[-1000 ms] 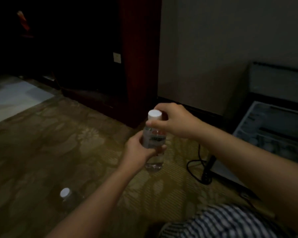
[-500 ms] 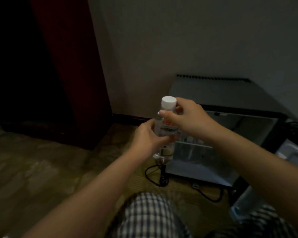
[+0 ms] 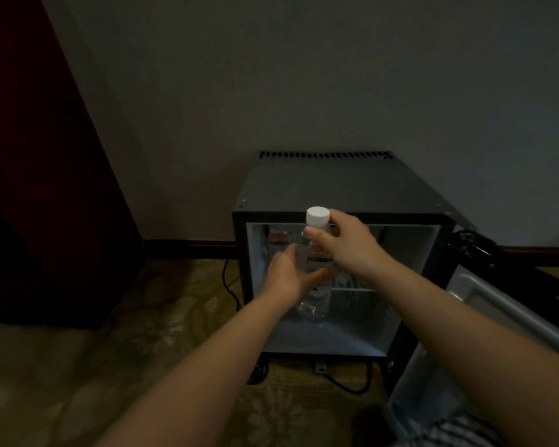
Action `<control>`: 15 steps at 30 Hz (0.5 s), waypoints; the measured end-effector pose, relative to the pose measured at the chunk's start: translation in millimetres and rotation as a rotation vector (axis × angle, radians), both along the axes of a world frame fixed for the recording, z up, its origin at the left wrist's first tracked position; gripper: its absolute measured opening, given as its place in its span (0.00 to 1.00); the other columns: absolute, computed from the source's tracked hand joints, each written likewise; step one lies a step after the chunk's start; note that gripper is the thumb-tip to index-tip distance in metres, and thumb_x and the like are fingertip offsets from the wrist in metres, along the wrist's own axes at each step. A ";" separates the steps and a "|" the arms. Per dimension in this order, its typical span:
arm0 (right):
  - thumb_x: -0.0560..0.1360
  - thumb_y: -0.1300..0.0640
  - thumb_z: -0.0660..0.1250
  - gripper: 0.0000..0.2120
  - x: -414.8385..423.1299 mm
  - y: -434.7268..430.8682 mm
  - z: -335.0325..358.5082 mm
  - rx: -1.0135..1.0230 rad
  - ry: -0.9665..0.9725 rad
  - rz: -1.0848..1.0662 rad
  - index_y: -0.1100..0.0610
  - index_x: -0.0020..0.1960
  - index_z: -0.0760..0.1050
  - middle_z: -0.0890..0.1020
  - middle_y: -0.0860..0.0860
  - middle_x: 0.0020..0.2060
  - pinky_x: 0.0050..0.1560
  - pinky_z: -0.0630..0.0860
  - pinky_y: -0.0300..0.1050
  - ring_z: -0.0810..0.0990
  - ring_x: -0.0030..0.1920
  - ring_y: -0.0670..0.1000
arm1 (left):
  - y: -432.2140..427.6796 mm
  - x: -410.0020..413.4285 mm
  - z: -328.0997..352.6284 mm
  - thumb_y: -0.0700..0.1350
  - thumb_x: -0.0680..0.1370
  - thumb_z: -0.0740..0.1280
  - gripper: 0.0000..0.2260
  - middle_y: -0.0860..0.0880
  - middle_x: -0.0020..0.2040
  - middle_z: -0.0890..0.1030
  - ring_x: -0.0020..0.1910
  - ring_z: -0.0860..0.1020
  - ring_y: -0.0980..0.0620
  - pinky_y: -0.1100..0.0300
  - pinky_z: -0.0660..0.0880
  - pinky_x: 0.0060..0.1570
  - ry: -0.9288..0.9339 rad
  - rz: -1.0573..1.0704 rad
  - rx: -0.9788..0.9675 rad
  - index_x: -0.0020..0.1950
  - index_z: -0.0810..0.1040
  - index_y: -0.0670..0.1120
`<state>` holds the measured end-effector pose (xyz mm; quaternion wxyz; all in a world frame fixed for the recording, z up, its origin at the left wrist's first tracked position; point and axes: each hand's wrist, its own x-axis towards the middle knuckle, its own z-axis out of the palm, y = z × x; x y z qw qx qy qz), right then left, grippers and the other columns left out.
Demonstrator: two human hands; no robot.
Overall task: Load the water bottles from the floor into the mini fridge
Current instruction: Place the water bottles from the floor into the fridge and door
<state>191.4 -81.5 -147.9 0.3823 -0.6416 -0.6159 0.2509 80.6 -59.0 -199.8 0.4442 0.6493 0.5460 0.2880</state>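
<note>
1. Right hand pinches the water bottle at the neck. The thumb sits on the near side just under the white cap, and the fingers curl behind.
2. Left hand wraps the bottle's middle from the left of the frame, with fingers curled across the label. Both hands are clamped on this one bottle, so neither is free.
3. I read the bottle as upright, cap on top and long axis close to vertical. It is held in the air at frame centre, not resting on anything.
4. What the next move turns on is that the open mouth of the mini fridge lies straight beyond the bottle, away from me. The wire shelf crosses behind the bottle's lower half.
5. From this view the cap overlaps the top edge of the opening. I judge the bottle has to come down or tilt before it goes in.
6. The right hand reaches further toward the cavity, while the left sits lower and nearer me. My guess is the right would guide the entry.
7. Upper left of the cavity holds labelled shapes, probably bottles, but too blurred to count.
8. The fridge door hangs open at lower right, beside my right forearm and off the straight path in.
9. No bottles show on the carpet from here.
</note>
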 end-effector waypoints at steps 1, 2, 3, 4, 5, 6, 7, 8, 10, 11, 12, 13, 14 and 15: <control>0.75 0.48 0.65 0.16 1.8 8.4 -6.4 -0.006 -0.010 -0.018 0.50 0.61 0.72 0.79 0.48 0.54 0.59 0.74 0.52 0.77 0.57 0.50 | 6.6 3.4 -7.5 0.56 0.68 0.73 0.29 0.47 0.64 0.73 0.62 0.74 0.47 0.49 0.74 0.59 0.039 0.018 0.002 0.66 0.68 0.51; 0.75 0.48 0.65 0.16 2.2 15.6 -12.1 -0.011 -0.026 -0.029 0.50 0.61 0.72 0.78 0.47 0.53 0.58 0.73 0.49 0.76 0.56 0.49 | 13.7 6.2 -15.4 0.57 0.67 0.72 0.29 0.46 0.63 0.74 0.61 0.75 0.46 0.46 0.75 0.59 0.070 0.039 0.011 0.65 0.68 0.51; 0.75 0.47 0.65 0.15 2.7 22.9 -18.5 -0.013 -0.042 -0.032 0.50 0.61 0.72 0.78 0.46 0.52 0.56 0.73 0.48 0.76 0.56 0.48 | 20.7 9.0 -22.6 0.57 0.67 0.72 0.28 0.45 0.62 0.74 0.60 0.75 0.46 0.45 0.75 0.58 0.103 0.050 0.023 0.64 0.68 0.51; 0.75 0.47 0.65 0.15 2.5 29.6 -25.1 -0.018 -0.056 -0.030 0.49 0.60 0.72 0.78 0.46 0.51 0.56 0.73 0.48 0.76 0.56 0.48 | 27.8 11.5 -29.4 0.57 0.68 0.72 0.28 0.46 0.61 0.75 0.58 0.76 0.46 0.46 0.76 0.57 0.121 0.064 0.017 0.64 0.69 0.50; 0.75 0.47 0.65 0.15 2.0 34.8 -31.4 -0.014 -0.065 -0.026 0.49 0.60 0.72 0.79 0.46 0.52 0.56 0.74 0.49 0.77 0.56 0.49 | 33.1 12.0 -33.8 0.57 0.68 0.72 0.28 0.46 0.61 0.75 0.57 0.76 0.47 0.46 0.76 0.56 0.127 0.073 0.003 0.63 0.69 0.50; 0.75 0.47 0.65 0.14 1.3 39.1 -36.9 -0.014 -0.074 -0.024 0.49 0.59 0.72 0.79 0.47 0.52 0.57 0.74 0.50 0.77 0.56 0.49 | 37.4 12.6 -37.3 0.56 0.69 0.72 0.27 0.46 0.60 0.76 0.57 0.77 0.48 0.47 0.76 0.56 0.113 0.082 -0.028 0.63 0.68 0.49; 0.75 0.47 0.66 0.15 1.1 43.4 -42.3 -0.013 -0.083 -0.024 0.49 0.59 0.73 0.80 0.47 0.53 0.58 0.74 0.51 0.77 0.56 0.50 | 41.3 13.0 -41.3 0.54 0.70 0.72 0.26 0.46 0.60 0.76 0.56 0.77 0.48 0.49 0.76 0.56 0.094 0.094 -0.069 0.64 0.68 0.49; 0.74 0.47 0.66 0.15 0.5 49.0 -47.6 -0.023 -0.094 -0.026 0.49 0.60 0.73 0.80 0.48 0.53 0.58 0.74 0.50 0.77 0.56 0.50 | 46.8 12.6 -46.5 0.53 0.70 0.72 0.25 0.46 0.59 0.77 0.56 0.77 0.48 0.52 0.75 0.55 0.080 0.103 -0.110 0.64 0.68 0.48; 0.74 0.47 0.66 0.15 0.8 52.1 -53.4 -0.027 -0.131 -0.021 0.49 0.60 0.73 0.80 0.48 0.54 0.58 0.74 0.50 0.77 0.57 0.50 | 52.9 10.4 -53.9 0.52 0.71 0.71 0.23 0.46 0.58 0.78 0.54 0.77 0.49 0.56 0.74 0.51 0.098 0.122 -0.154 0.63 0.71 0.47; 0.74 0.47 0.67 0.15 1.3 55.3 -57.2 -0.028 -0.155 -0.012 0.48 0.60 0.72 0.80 0.48 0.54 0.60 0.73 0.52 0.77 0.58 0.51 | 57.3 9.9 -58.6 0.53 0.71 0.71 0.21 0.47 0.56 0.79 0.52 0.78 0.49 0.56 0.73 0.49 0.110 0.131 -0.164 0.61 0.73 0.47; 0.74 0.47 0.67 0.16 1.2 58.0 -60.0 -0.035 -0.181 -0.002 0.48 0.60 0.72 0.80 0.48 0.55 0.61 0.73 0.54 0.77 0.58 0.51 | 60.0 9.9 -60.6 0.53 0.72 0.71 0.19 0.47 0.53 0.80 0.50 0.78 0.49 0.57 0.73 0.48 0.124 0.137 -0.171 0.59 0.75 0.46; 0.74 0.47 0.67 0.16 1.7 61.6 -63.8 -0.041 -0.205 0.013 0.48 0.60 0.72 0.81 0.48 0.55 0.61 0.73 0.55 0.77 0.59 0.51 | 62.5 10.3 -62.6 0.52 0.72 0.70 0.17 0.48 0.50 0.79 0.50 0.77 0.49 0.57 0.72 0.48 0.134 0.142 -0.172 0.57 0.76 0.46; 0.74 0.47 0.66 0.16 2.2 64.5 -67.7 -0.054 -0.233 0.018 0.48 0.60 0.72 0.81 0.49 0.55 0.61 0.73 0.55 0.77 0.59 0.52 | 66.1 11.3 -66.2 0.51 0.73 0.70 0.16 0.47 0.50 0.79 0.52 0.78 0.48 0.56 0.73 0.50 0.127 0.146 -0.184 0.57 0.76 0.46; 0.74 0.47 0.66 0.16 3.8 67.9 -71.8 -0.060 -0.255 0.009 0.49 0.60 0.72 0.81 0.49 0.55 0.60 0.74 0.53 0.77 0.58 0.52 | 69.6 12.1 -68.9 0.50 0.73 0.70 0.16 0.46 0.52 0.80 0.55 0.78 0.47 0.55 0.74 0.53 0.100 0.139 -0.192 0.57 0.77 0.46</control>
